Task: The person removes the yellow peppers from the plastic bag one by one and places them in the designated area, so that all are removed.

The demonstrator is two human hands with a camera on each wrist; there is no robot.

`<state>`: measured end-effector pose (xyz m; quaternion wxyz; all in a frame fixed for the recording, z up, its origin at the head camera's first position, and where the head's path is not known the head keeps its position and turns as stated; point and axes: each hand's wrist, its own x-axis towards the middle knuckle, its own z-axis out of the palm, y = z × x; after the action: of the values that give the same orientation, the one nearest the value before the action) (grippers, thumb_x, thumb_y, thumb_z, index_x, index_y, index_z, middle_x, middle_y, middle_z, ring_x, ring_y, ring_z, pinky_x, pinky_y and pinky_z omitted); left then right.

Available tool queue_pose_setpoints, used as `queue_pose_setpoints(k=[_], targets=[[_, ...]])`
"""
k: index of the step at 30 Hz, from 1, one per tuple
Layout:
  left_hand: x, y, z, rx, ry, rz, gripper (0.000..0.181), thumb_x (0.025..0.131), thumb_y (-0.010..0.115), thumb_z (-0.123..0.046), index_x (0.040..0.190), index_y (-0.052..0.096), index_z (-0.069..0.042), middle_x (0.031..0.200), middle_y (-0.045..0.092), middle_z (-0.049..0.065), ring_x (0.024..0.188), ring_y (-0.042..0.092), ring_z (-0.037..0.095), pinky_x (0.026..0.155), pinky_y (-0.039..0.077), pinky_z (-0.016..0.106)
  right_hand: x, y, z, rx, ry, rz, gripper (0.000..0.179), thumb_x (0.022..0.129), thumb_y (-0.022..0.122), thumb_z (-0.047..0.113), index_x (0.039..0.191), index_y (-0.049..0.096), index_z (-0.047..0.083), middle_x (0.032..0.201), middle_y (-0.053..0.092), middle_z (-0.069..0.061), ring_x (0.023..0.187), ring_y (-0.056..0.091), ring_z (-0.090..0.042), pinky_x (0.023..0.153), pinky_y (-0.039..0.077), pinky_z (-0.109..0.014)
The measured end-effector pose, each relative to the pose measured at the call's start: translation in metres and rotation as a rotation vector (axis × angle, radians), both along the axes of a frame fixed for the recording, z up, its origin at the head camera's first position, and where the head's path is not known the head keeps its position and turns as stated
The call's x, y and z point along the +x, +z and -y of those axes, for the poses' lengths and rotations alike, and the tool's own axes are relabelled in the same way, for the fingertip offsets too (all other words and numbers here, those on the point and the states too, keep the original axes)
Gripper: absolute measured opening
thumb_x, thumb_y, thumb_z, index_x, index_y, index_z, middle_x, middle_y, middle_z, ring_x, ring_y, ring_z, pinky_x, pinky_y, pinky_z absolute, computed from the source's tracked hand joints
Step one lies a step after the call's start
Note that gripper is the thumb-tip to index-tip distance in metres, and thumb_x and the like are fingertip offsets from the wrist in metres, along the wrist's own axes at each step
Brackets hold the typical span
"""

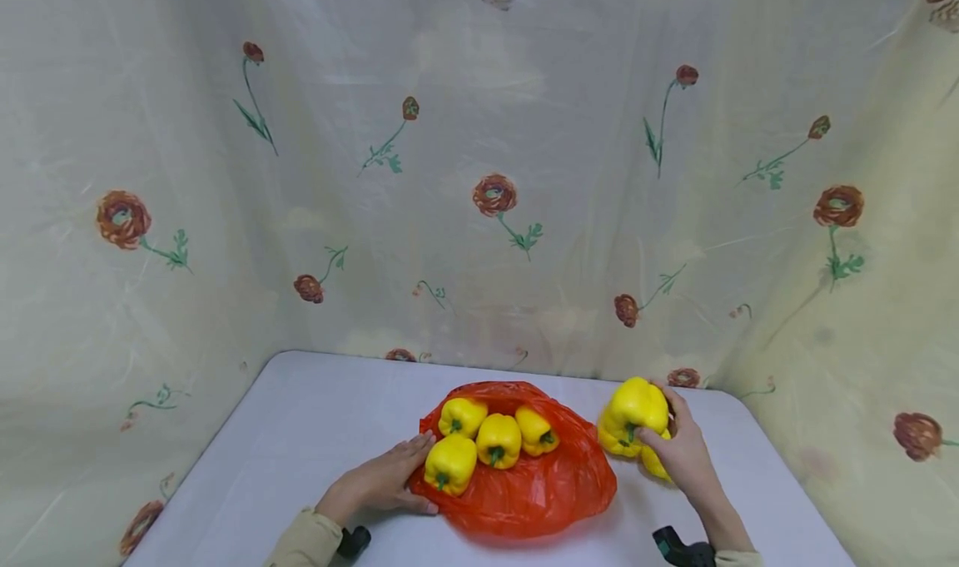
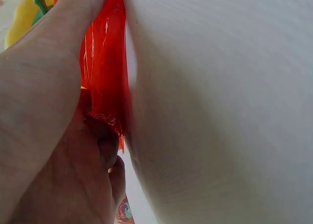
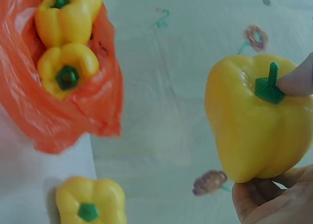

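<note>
A red plastic bag (image 1: 535, 496) lies spread on the table, its mouth open around several yellow bell peppers (image 1: 499, 441) with green stems. At its left edge, my left hand (image 1: 385, 477) grips the bag; in the left wrist view the red film (image 2: 103, 62) runs between thumb and curled fingers. To the right of the bag, my right hand (image 1: 683, 446) holds another yellow bell pepper (image 1: 637, 405), thumb by the stem and fingers round the far side. The right wrist view shows this held pepper (image 3: 254, 126) large, apart from the bag.
Below the held pepper, loose yellow bell peppers (image 1: 655, 465) sit on the white table (image 1: 322, 409), partly hidden by it and my hand. A flower-patterned curtain (image 1: 449, 242) encloses the table at the back and both sides.
</note>
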<state>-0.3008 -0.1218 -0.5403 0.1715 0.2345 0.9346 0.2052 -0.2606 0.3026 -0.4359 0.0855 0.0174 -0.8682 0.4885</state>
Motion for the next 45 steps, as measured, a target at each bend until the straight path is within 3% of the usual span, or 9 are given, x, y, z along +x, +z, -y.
queue_pose_setpoints(k=[10,17,21,27,31,34,45], targets=[[0.0,0.0,-0.001,-0.007,0.01,-0.013,0.109,0.072,0.066,-0.07,0.154,0.023,-0.015,0.161,0.023,0.006,0.147,0.025,0.03,0.118,0.025,0.052,-0.005,-0.003,-0.034,-0.011,-0.064,-0.019,0.081,0.092,0.06,0.014,0.155,0.009,0.008,0.156,0.015,-0.026,0.136,0.024,-0.046,0.111,0.024,-0.066],[0.0,0.0,-0.001,-0.006,0.013,-0.005,0.109,0.072,0.067,-0.07,0.154,0.024,-0.014,0.161,0.024,0.006,0.147,0.025,0.03,0.118,0.026,0.052,-0.008,-0.009,-0.062,-0.009,-0.148,0.025,0.078,0.097,0.055,0.023,0.156,0.006,0.007,0.154,0.018,-0.026,0.129,0.031,-0.039,0.107,0.034,-0.06],[0.001,0.001,-0.001,-0.004,0.011,-0.005,0.108,0.072,0.067,-0.07,0.154,0.024,-0.014,0.161,0.024,0.007,0.146,0.025,0.031,0.117,0.026,0.052,-0.012,-0.017,-0.076,-0.036,-0.203,0.045,0.074,0.099,0.053,0.025,0.156,0.008,0.008,0.152,0.022,-0.022,0.122,0.034,-0.031,0.102,0.039,-0.05],[0.002,0.001,0.0,0.002,0.008,-0.002,0.108,0.072,0.066,-0.07,0.154,0.024,-0.014,0.161,0.024,0.007,0.147,0.025,0.03,0.118,0.025,0.051,-0.016,-0.03,-0.093,-0.054,-0.261,0.072,0.072,0.099,0.05,0.025,0.155,0.01,0.007,0.149,0.026,-0.021,0.115,0.037,-0.024,0.086,0.038,-0.019],[0.003,0.002,-0.001,-0.002,0.012,-0.002,0.108,0.072,0.066,-0.07,0.154,0.024,-0.014,0.161,0.023,0.006,0.147,0.025,0.029,0.118,0.025,0.051,-0.018,-0.035,-0.1,-0.13,-0.293,0.122,0.074,0.099,0.048,0.026,0.156,0.004,0.009,0.155,0.019,-0.022,0.124,0.032,-0.031,0.105,0.04,-0.034],[0.003,0.003,-0.001,-0.002,0.015,0.0,0.107,0.072,0.066,-0.069,0.154,0.024,-0.014,0.161,0.023,0.006,0.147,0.024,0.029,0.118,0.025,0.051,-0.019,-0.037,-0.103,-0.18,-0.31,0.153,0.076,0.099,0.046,0.026,0.156,-0.001,0.012,0.159,0.013,-0.023,0.131,0.026,-0.036,0.115,0.027,-0.054],[0.001,-0.002,0.0,-0.003,0.006,-0.011,0.107,0.073,0.065,-0.07,0.154,0.023,-0.014,0.161,0.022,0.005,0.147,0.023,0.028,0.119,0.024,0.05,-0.026,-0.051,-0.117,-0.169,-0.375,0.19,0.077,0.098,0.046,0.027,0.156,-0.002,0.01,0.159,0.012,-0.025,0.131,0.026,-0.036,0.112,0.03,-0.05]])
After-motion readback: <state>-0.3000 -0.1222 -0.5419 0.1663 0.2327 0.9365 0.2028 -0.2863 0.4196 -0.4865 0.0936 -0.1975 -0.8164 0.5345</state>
